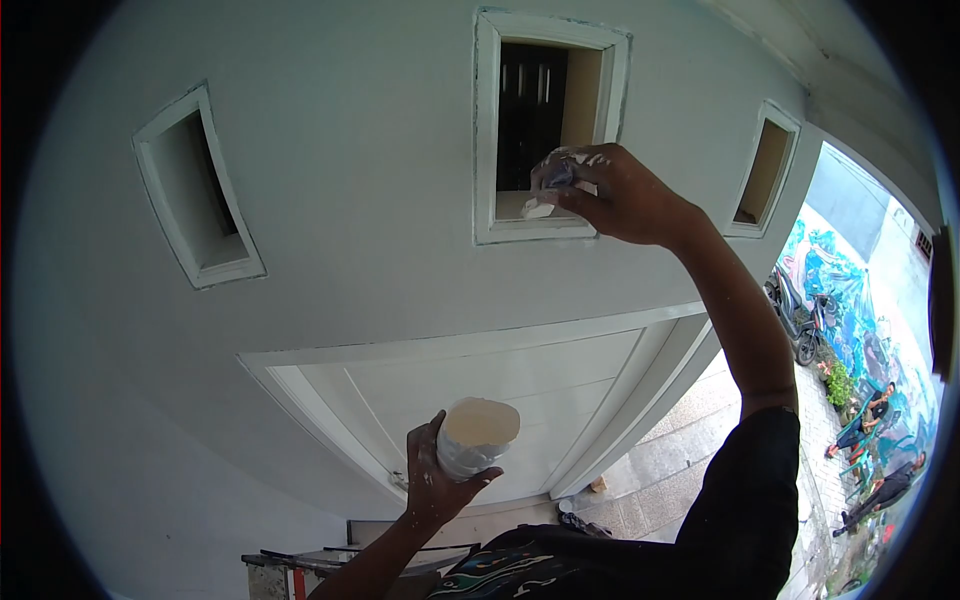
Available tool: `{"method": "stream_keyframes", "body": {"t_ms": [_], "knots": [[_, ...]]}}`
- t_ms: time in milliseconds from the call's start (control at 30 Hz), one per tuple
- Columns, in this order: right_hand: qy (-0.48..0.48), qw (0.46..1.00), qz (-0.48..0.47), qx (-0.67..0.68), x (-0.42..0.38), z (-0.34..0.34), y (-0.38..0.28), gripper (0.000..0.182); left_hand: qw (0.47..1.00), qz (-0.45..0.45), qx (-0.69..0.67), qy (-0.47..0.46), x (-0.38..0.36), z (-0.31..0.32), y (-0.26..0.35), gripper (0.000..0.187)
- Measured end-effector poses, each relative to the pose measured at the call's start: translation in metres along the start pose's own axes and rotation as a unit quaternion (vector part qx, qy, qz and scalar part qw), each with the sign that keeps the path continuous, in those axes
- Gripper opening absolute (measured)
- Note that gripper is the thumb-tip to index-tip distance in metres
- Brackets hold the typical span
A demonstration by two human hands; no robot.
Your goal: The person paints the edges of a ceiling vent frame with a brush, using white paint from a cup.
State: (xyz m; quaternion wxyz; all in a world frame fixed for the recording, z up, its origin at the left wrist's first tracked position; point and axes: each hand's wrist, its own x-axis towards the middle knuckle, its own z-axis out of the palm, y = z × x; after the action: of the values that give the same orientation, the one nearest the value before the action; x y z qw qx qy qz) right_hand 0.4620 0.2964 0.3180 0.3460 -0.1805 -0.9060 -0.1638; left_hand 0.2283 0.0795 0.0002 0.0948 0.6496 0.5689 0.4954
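My left hand [430,488] is wrapped round a whitish plastic container [476,456], open at the top, with pale paint inside. Spots of white paint mark the fingers. Raised in front of the wall, my right hand [612,196] is closed on a small paint-smeared thing [540,207] with a dark grey part between the fingers and a whitish lower end; its kind I cannot tell. This end overlaps the lower part of the white frame [486,140] of the middle wall opening. White smears cover the right fingers.
Smaller framed openings lie to the left [165,150] and right [740,215] in the pale wall [350,200]. Below is a white door [480,375]. At the right, outdoors, are a motorbike [800,315], a plant [838,383] and people [885,495] by a painted wall.
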Motion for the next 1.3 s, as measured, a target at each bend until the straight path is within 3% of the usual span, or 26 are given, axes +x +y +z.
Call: {"method": "stream_keyframes", "body": {"t_ms": [33, 100, 233, 300, 367, 433, 467, 600, 700, 833, 967, 1067, 1100, 1167, 1200, 1300], "knots": [[0.001, 1.0, 0.0, 0.0, 0.003, -0.004, 0.003, 0.029, 1.0, 0.0, 0.001, 0.0, 0.0, 0.001, -0.001, 0.119], [-0.052, 0.985, 0.103, 0.126, 0.014, -0.019, 0.006, 0.027, 1.0, 0.009, -0.021, 0.002, -0.001, 0.002, -0.006, 0.119], [-0.05, 0.982, 0.117, 0.137, 0.015, -0.033, -0.008, 0.026, 1.0, 0.006, 0.001, 0.003, -0.001, -0.001, 0.0, 0.12], [-0.128, 0.987, 0.096, 0.026, 0.006, -0.032, -0.016, 0.03, 1.0, 0.011, 0.01, 0.004, -0.001, -0.001, -0.002, 0.12], [-0.142, 0.984, 0.101, 0.02, 0.007, -0.039, -0.014, 0.031, 1.0, 0.012, 0.008, 0.003, 0.0, -0.001, -0.002, 0.12], [-0.113, 0.973, 0.184, 0.088, 0.009, -0.049, -0.017, 0.032, 1.0, 0.015, 0.007, 0.001, 0.0, -0.002, -0.001, 0.12], [0.016, 0.991, 0.088, 0.095, 0.003, -0.041, -0.014, 0.021, 1.0, 0.006, 0.006, -0.005, 0.001, -0.004, 0.001, 0.12], [0.003, 0.998, -0.019, 0.056, -0.007, -0.017, 0.004, 0.023, 1.0, 0.005, -0.006, -0.006, 0.0, -0.001, -0.001, 0.121], [-0.039, 0.993, 0.041, 0.102, -0.002, -0.025, 0.012, 0.024, 1.0, 0.012, 0.01, -0.01, 0.001, -0.002, 0.001, 0.12], [-0.013, 0.99, 0.098, 0.098, 0.012, -0.027, 0.003, 0.024, 1.0, 0.02, 0.008, -0.005, 0.0, 0.0, -0.001, 0.12], [-0.096, 0.993, 0.07, 0.005, 0.015, -0.011, -0.002, 0.029, 1.0, 0.012, 0.012, -0.007, 0.0, -0.002, 0.001, 0.119], [-0.106, 0.975, 0.18, 0.08, 0.032, -0.031, -0.01, 0.032, 1.0, 0.009, 0.006, -0.004, -0.001, -0.002, 0.001, 0.118], [-0.108, 0.975, 0.178, 0.081, 0.033, -0.03, -0.01, 0.032, 1.0, 0.012, 0.009, 0.0, 0.0, -0.002, 0.002, 0.118], [-0.005, 0.987, 0.157, 0.037, 0.033, -0.024, -0.006, 0.031, 1.0, 0.009, 0.017, -0.001, 0.001, -0.005, 0.006, 0.118], [0.012, 0.992, 0.106, 0.07, 0.031, -0.016, 0.0, 0.031, 1.0, 0.008, 0.025, -0.005, 0.001, -0.005, 0.007, 0.117], [-0.039, 0.995, 0.08, 0.052, 0.023, -0.003, 0.009, 0.031, 1.0, 0.005, 0.01, -0.007, 0.001, -0.005, 0.006, 0.117]]}}
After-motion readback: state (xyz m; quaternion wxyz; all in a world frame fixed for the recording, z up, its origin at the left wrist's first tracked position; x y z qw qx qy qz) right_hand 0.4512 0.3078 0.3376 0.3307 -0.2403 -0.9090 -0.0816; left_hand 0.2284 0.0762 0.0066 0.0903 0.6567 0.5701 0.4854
